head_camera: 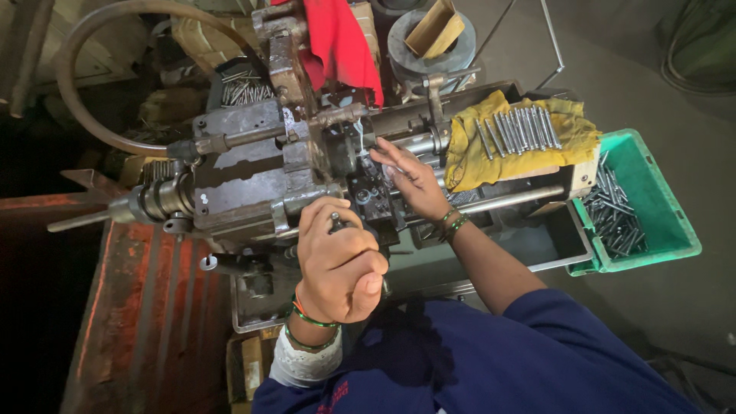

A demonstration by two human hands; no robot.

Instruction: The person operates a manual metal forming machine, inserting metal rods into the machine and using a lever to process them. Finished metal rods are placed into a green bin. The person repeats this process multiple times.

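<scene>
The person's left hand point(337, 261) is clenched in a fist around a dark lever handle point(337, 222) at the near side of a greasy metal lathe-like machine point(245, 169), while the right hand point(410, 178) reaches into the machine's middle, fingers spread loosely over a small metal part that is mostly hidden. To the right, a row of metal rods point(517, 129) lies on a yellow cloth point(491, 165), and farther right a green crate point(652, 207) holds more rods; a red cloth point(341, 42) hangs at the far side.

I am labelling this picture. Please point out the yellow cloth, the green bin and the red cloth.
yellow cloth point(469, 157): head view, on its bare left part.
green bin point(675, 222): head view, on its right wall.
red cloth point(337, 42): head view, on its middle.
</scene>
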